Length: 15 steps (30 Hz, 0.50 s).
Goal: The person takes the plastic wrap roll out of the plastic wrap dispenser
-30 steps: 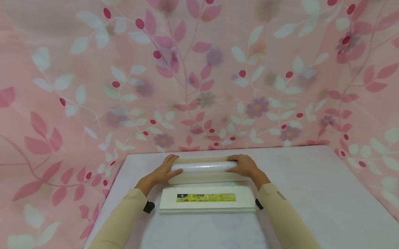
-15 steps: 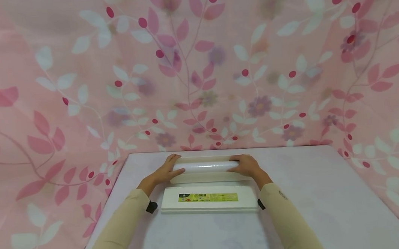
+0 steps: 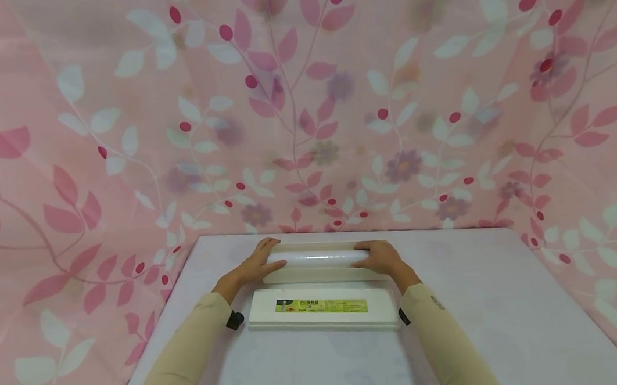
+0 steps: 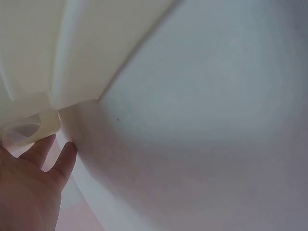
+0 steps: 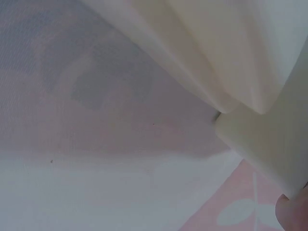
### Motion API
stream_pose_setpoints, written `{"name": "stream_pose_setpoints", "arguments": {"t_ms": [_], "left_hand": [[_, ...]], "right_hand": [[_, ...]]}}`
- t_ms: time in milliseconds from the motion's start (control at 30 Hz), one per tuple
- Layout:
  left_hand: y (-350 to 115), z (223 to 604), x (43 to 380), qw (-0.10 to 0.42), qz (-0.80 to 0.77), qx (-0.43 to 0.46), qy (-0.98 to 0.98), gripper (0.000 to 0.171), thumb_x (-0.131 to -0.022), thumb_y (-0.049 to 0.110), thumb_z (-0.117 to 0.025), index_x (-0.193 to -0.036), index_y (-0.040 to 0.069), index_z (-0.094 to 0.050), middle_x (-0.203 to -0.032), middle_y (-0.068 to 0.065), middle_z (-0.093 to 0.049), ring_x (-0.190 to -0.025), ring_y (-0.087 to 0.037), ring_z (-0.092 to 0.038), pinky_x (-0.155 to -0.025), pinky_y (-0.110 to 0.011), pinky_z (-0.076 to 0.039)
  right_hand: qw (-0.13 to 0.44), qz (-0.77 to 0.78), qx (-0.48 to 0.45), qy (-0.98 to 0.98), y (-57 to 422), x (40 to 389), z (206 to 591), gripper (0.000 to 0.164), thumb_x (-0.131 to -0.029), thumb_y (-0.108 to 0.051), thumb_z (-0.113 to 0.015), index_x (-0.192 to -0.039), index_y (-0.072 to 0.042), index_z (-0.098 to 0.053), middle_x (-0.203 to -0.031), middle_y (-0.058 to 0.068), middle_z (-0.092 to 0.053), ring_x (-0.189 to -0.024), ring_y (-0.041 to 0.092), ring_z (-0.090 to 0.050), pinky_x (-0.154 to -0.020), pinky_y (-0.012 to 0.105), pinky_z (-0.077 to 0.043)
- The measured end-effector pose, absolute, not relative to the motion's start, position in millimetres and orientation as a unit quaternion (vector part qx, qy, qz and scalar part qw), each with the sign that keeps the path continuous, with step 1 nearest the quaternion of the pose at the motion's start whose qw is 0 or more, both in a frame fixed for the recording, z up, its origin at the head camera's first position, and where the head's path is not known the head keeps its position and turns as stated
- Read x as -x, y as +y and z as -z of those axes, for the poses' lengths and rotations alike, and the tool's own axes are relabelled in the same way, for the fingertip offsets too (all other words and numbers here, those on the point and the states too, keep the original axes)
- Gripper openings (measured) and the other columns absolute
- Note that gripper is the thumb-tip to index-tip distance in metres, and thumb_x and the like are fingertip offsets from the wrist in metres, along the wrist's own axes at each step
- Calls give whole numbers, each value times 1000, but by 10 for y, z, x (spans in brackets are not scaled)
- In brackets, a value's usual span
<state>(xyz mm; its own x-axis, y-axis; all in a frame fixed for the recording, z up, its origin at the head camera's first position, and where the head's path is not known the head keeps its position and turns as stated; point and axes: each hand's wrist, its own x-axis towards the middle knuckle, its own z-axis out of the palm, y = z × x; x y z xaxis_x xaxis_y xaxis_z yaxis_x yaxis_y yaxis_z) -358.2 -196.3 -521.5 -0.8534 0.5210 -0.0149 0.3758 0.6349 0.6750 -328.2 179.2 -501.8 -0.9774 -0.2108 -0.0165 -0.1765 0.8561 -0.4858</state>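
Observation:
A roll of cling film (image 3: 317, 259) lies lengthwise in a long cream box base (image 3: 323, 275) near the far side of the table. My left hand (image 3: 255, 268) holds the roll's left end, its thumb on the near side and its fingers spread toward the far rim. At the other end my right hand (image 3: 382, 257) grips the roll, thumb in front and fingers behind. In the left wrist view, fingertips (image 4: 67, 149) are beside a hollow end (image 4: 29, 130). Only a fingertip (image 5: 293, 211) shows at the box corner (image 5: 269, 139) in the right wrist view.
A white lid (image 3: 323, 322) with a yellow-green label (image 3: 322, 306) lies just in front of the box, between the forearms. The table (image 3: 317, 366) has a pale cloth. Pink floral fabric (image 3: 305, 128) hangs behind and at both sides.

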Motion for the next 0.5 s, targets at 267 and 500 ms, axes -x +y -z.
{"name": "stream_pose_setpoints", "arguments": {"t_ms": [267,500], "left_hand": [[-1965,5262,3569,108,-357,-240,896,84,-94,46,-63,-156,9,-20,-161,-17,-12,-146,-38,-22,-117,-62,-22],[-1962,5256,3588,104,-348,-243,899,84,-94,46,-63,-156,8,-20,-162,-18,-10,-147,-38,-20,-117,-61,-22]], "right_hand": [[35,248,97,963,1802,3291,5071,56,-77,-48,-81,-124,-19,-69,-119,3,-71,-110,26,-61,-101,50,-46],[19,243,114,963,1807,3286,5027,51,-77,-46,-81,-118,-18,-71,-116,3,-72,-106,25,-62,-100,50,-47]]}}
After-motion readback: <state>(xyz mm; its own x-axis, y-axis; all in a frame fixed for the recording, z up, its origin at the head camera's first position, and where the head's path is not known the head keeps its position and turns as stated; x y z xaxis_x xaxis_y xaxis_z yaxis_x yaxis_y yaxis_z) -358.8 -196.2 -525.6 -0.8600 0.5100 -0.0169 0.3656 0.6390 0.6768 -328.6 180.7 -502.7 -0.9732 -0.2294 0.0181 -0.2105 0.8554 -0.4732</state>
